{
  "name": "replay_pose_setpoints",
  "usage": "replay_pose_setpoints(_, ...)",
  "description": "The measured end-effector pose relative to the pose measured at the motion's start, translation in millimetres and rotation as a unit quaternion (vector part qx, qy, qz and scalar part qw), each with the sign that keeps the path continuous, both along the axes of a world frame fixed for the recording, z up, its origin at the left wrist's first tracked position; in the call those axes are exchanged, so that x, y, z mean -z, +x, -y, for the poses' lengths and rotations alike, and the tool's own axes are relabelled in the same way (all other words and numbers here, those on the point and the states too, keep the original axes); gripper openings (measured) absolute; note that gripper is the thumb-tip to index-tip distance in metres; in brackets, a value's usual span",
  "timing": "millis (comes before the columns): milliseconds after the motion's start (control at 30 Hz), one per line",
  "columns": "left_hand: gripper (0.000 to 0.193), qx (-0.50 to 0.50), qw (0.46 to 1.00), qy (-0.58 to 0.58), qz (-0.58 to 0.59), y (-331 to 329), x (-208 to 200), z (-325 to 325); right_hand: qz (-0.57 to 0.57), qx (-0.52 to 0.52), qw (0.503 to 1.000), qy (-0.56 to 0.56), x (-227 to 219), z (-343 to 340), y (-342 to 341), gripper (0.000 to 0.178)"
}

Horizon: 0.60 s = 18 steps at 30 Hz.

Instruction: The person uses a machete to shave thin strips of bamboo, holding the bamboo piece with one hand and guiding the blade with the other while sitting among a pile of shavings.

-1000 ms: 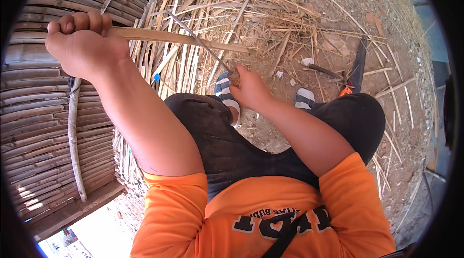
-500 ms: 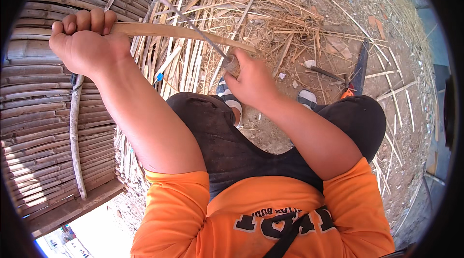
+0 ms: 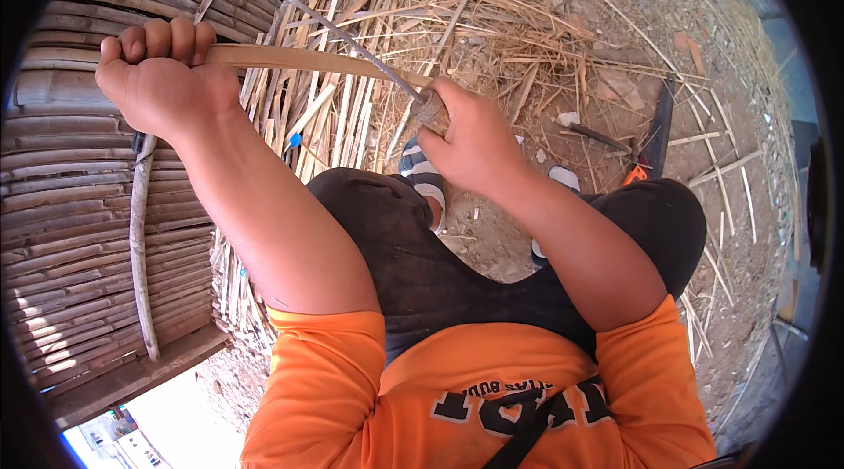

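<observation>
My left hand [image 3: 158, 82] grips one end of a long flat bamboo strip [image 3: 299, 58], held up at the left in front of a woven bamboo wall. My right hand [image 3: 470, 139] is closed on the wooden handle of a knife [image 3: 429, 107]. Its thin blade [image 3: 343, 29] runs up and to the left along the strip, lying against its upper face. The strip bends gently between the two hands. My knees in dark shorts and my striped sandals [image 3: 426, 177] show below the hands.
A woven bamboo panel [image 3: 61, 232] stands at the left. A heap of split bamboo strips and dry shavings [image 3: 475, 21] covers the dirt ahead. A dark tool with an orange part [image 3: 646, 148] lies on the ground at the right.
My right hand with the knife has slid to the right along the strip, away from the left hand. The strip now bows more between the hands.
</observation>
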<state>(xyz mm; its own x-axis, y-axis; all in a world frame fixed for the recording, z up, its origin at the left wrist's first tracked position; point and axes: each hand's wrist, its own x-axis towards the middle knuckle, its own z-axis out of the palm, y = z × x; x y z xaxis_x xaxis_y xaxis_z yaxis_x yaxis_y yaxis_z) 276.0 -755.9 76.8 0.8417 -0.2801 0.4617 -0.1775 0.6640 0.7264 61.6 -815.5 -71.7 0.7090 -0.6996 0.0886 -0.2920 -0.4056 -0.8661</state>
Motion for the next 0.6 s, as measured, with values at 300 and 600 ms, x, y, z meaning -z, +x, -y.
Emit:
replay_pose_setpoints(300,0.03,0.029,0.999,0.011,0.011,-15,-3,3,-0.207,0.037,0.974,0.084,130,28,-20,0.05)
replay_pose_setpoints(600,0.03,0.072,0.997,0.002,0.031,-20,-6,6,0.007,0.023,0.996,0.081,23,12,3,0.042)
